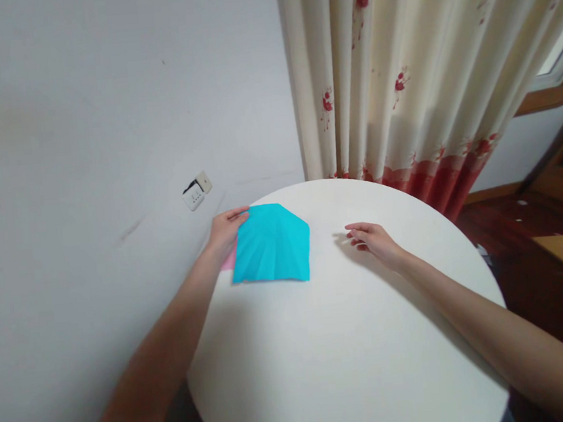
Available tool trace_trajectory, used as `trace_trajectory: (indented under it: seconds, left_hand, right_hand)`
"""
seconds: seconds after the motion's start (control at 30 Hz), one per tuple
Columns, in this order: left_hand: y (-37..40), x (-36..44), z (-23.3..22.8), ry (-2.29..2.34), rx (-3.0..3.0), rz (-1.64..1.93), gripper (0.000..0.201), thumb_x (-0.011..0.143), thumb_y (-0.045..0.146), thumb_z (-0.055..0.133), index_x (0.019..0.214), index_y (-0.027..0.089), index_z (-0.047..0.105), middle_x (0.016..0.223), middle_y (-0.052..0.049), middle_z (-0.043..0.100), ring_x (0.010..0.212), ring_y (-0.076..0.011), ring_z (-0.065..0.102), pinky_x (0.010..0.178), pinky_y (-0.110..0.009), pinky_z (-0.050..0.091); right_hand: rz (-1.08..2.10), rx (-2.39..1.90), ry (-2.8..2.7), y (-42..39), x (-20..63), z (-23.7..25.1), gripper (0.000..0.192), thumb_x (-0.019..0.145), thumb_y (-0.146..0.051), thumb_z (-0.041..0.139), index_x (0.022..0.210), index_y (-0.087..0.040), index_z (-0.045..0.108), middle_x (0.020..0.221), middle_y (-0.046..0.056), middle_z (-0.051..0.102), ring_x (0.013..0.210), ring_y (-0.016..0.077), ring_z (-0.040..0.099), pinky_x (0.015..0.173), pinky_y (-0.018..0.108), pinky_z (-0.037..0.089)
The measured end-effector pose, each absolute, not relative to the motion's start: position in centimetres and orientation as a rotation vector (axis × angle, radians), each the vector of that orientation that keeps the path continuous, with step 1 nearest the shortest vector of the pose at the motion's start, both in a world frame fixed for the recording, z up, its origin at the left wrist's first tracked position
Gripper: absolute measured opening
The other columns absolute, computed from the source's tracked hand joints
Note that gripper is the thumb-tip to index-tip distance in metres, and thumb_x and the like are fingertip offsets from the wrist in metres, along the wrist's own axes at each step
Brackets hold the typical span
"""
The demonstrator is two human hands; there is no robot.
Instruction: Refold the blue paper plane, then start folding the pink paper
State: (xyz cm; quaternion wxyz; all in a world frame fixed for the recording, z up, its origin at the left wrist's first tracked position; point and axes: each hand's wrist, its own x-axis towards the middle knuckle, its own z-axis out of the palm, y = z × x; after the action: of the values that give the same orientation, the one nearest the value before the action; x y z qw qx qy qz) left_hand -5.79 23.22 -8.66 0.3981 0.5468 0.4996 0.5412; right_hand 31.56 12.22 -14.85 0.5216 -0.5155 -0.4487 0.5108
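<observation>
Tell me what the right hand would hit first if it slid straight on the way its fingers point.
The right hand points left across the white table. Its line probably meets the right edge of the blue folded paper first; bare tabletop lies between them.

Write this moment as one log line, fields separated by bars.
left hand: touching blue paper | right hand: on table, holding nothing

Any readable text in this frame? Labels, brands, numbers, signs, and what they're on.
None readable.
Blue folded paper, touched by the left hand: creases only, no print.
Pink sheet under it: only a sliver shows, no print seen.
Wall socket: any marking is too small and blurred to read.
Curtain: red flower pattern, no lettering.
White round table and the right hand resting on it: no text.
</observation>
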Motion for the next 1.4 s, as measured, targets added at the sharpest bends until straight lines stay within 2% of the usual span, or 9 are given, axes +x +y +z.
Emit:
trace_trajectory:
  seconds: [0.13,0.23,0.4,0.63,0.8,0.93,1.13,1.3,1.4]
  left_hand:
    - [27.5,-11.5,-7.8,1.662,1.623,1.201,0.049,0.066,0.047,0.083,0.099,0.012,0.074,0.092,-0.014,0.074,0.083,-0.0248,0.068,0.081,-0.039,0.055]
    - [29.0,-12.5,-8.0,1.779,1.735,1.117,0.045,0.068,0.046,0.08,0.095,0.01,0.074,0.107,-0.019,0.071,0.109,-0.0346,0.063,0.098,-0.047,0.048]
    - [29.4,-8.2,-12.0,1.772,2.001,0.854,0.048,0.083,0.045,0.063,0.121,0.015,0.068,0.15,-0.014,0.048,0.143,-0.031,0.037,0.12,-0.042,0.023]
    - [27.2,-5.9,-16.3,1.887,2.116,0.476,0.067,0.09,0.064,0.049,0.148,0.031,0.046,0.162,-0.01,0.025,0.151,-0.0434,0.007,0.113,-0.07,-0.004]
    - [27.6,-6.7,-15.9,1.97,2.208,0.23,0.069,0.089,0.076,0.037,0.15,0.043,0.037,0.165,-0.004,0.017,0.148,-0.0505,0.002,0.11,-0.076,0.001]
    - [28.5,-7.7,-15.5,2.058,2.223,0.024,0.07,0.091,0.077,0.022,0.154,0.046,0.025,0.166,-0.001,0.01,0.149,-0.0477,0.003,0.11,-0.076,0.008]
    - [27.7,-6.7,-12.2,2.044,2.377,0.167,0.063,0.099,0.062,0.02,0.156,0.036,0.028,0.164,-0.008,0.02,0.149,-0.0438,0.015,0.11,-0.073,0.021]
    - [22.1,-0.3,-11.6,1.777,2.772,0.504,0.055,0.102,0.037,0.033,0.152,0.016,0.037,0.16,-0.01,0.032,0.151,-0.0296,0.02,0.122,-0.053,0.019]
    - [17.9,3.5,-14.2,1.526,2.832,0.464,0.056,0.102,0.04,0.037,0.152,0.017,0.036,0.161,-0.009,0.031,0.152,-0.0269,0.019,0.123,-0.05,0.02]
  right_hand:
    - [1.26,-1.296,-1.079,12.4,31.1,-15.4,0.022,0.072,-0.029,0.076,0.091,-0.018,0.077,0.089,0.01,0.075,0.068,0.0148,0.063,0.058,0.024,0.05]
    - [1.267,-1.297,-1.111,12.6,30.8,-15.7,0.018,0.07,-0.03,0.078,0.083,-0.018,0.078,0.087,0.01,0.075,0.066,0.0156,0.062,0.056,0.025,0.049]
    - [1.273,-1.312,-1.143,12.7,30.7,-15.9,0.017,0.07,-0.031,0.077,0.081,-0.018,0.077,0.087,0.01,0.074,0.066,0.0153,0.061,0.056,0.025,0.047]
    - [1.266,-1.305,-1.181,12.3,30.6,-15.7,0.019,0.069,-0.033,0.074,0.08,-0.017,0.076,0.088,0.01,0.074,0.069,0.0163,0.062,0.058,0.026,0.048]
    - [1.235,-1.292,-1.225,12.8,29.8,-16.8,0.02,0.066,-0.034,0.073,0.075,-0.016,0.074,0.081,0.009,0.073,0.059,0.0143,0.058,0.053,0.025,0.044]
    - [1.114,-1.33,-1.311,12.9,29.2,-17.9,0.024,0.072,-0.037,0.067,0.077,-0.014,0.073,0.072,0.008,0.071,0.054,0.0144,0.055,0.051,0.026,0.041]
    - [0.682,-1.378,-1.627,12.4,28.6,-18.1,0.027,0.087,-0.025,0.05,0.093,-0.016,0.074,0.094,0.009,0.074,0.086,0.0223,0.066,0.081,0.034,0.05]
    - [0.346,-1.418,-1.863,12.5,28.1,-18.0,0.036,0.085,-0.009,0.045,0.108,-0.017,0.072,0.112,0.009,0.07,0.11,0.0211,0.06,0.101,0.033,0.044]
    - [0.189,-1.486,-2.024,12.2,27.7,-18.1,0.037,0.091,-0.013,0.045,0.121,-0.017,0.067,0.131,0.01,0.063,0.124,0.0216,0.053,0.108,0.033,0.038]
